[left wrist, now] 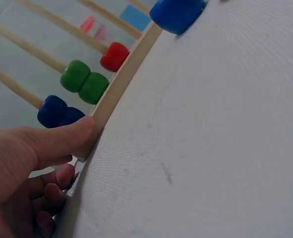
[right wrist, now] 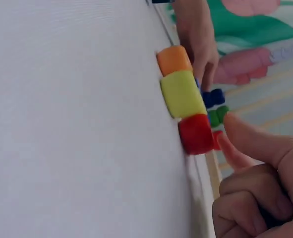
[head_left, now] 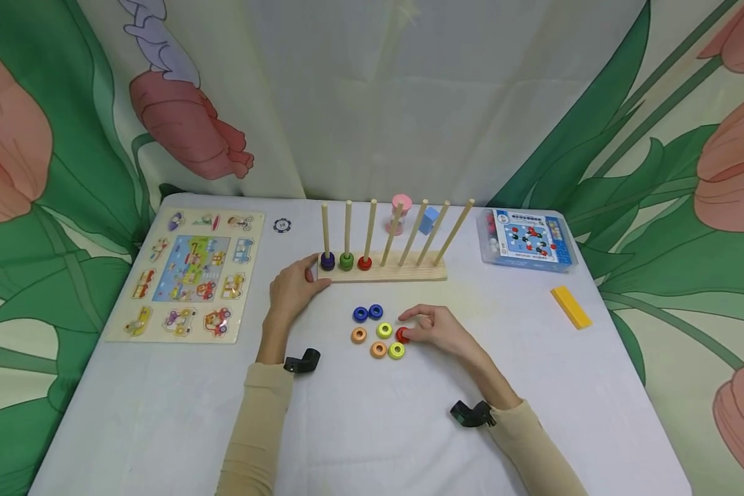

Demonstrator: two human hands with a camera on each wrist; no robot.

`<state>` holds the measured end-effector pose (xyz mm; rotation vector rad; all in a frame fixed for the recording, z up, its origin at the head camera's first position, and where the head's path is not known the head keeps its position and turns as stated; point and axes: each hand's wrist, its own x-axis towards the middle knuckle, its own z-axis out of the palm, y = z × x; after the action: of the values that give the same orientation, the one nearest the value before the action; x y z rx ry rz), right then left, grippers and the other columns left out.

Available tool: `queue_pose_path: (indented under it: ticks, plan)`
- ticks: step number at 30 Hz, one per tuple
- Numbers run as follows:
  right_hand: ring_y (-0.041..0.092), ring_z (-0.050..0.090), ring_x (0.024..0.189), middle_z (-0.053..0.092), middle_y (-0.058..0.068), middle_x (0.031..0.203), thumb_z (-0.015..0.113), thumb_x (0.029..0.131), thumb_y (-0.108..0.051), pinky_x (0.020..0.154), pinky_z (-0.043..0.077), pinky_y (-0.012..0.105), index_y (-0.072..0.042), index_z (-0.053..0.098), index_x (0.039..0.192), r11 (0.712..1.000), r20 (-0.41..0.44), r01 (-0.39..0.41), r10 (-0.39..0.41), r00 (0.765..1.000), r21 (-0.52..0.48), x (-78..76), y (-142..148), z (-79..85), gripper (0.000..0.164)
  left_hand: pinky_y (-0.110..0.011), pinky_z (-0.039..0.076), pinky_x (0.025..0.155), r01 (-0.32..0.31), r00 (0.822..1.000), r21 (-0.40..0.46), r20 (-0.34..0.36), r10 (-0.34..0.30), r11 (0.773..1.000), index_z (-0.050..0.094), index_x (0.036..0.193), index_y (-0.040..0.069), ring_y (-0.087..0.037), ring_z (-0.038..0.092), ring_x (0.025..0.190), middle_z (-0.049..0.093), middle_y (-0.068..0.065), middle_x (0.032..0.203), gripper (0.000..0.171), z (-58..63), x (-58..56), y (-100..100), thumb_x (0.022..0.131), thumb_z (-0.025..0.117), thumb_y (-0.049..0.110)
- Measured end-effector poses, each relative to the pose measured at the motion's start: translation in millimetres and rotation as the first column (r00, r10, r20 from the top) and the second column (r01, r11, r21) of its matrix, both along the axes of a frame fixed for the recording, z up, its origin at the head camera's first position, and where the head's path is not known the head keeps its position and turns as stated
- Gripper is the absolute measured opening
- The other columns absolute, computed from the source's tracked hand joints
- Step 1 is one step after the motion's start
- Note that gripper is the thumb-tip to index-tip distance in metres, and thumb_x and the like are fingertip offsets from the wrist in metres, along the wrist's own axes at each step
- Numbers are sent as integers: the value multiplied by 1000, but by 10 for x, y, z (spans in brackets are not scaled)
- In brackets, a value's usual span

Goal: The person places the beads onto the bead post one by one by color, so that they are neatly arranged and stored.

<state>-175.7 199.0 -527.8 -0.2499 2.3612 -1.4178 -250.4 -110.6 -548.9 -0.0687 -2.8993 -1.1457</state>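
A wooden peg rack (head_left: 384, 273) with upright pegs stands across the table. Its three left pegs carry blue rings (left wrist: 52, 111), green rings (left wrist: 77, 77) and one red ring (left wrist: 115, 57). My left hand (head_left: 293, 289) grips the left end of the base, thumb along the front. In front of the rack lie two blue rings (head_left: 376, 312), two yellow-green rings (head_left: 384, 331), two orange rings (head_left: 379, 350) and a loose red ring (head_left: 401, 335). My right hand (head_left: 440, 332) is beside that red ring, thumb and forefinger extended and apart, other fingers curled; the ring still lies on the table.
A picture puzzle board (head_left: 246, 275) lies at the left, a round chip (head_left: 282, 225) near its corner. Behind the rack stand a pink sand timer (head_left: 401, 201) and a blue block (head_left: 428, 220). On the right are a plastic box (head_left: 527, 238) and a yellow block (head_left: 571, 307).
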Motion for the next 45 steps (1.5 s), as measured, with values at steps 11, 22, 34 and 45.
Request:
queue_pose_path:
  ticks: [11,22,34,45]
  plan:
    - [10,24,44,29,-4,50,75,83,-24,43,20,23,-16,69,109,991,-137,131,-126,983,32,20,-84,111,28,-34,32,54,-6,1000,15,3,6,1000,53,137,16,-19,45,58,53,-1,70,66,-29,-16,18,80,75,41]
    - [10,21,44,25,1,51,72,84,-7,44,19,25,4,67,110,928,-560,199,-350,751,-314,-290,-735,1393,29,-34,31,54,9,1000,20,12,-9,1000,52,138,16,-19,45,59,53,-1,71,67,22,-29,14,80,75,41]
    - [12,25,43,28,0,51,74,84,-27,42,19,25,-7,69,113,957,-609,231,-291,738,-177,-819,-856,1334,35,-34,32,55,9,1000,25,29,-9,1000,52,138,16,-19,46,59,54,-1,71,67,23,-15,21,80,75,41]
    - [11,22,41,29,2,49,73,85,-27,37,18,26,-9,71,107,946,-471,249,-319,822,-206,-390,-662,797,28,-34,31,55,-6,1000,4,21,6,1000,52,138,16,-19,44,58,52,-1,69,67,-3,-20,11,80,75,41]
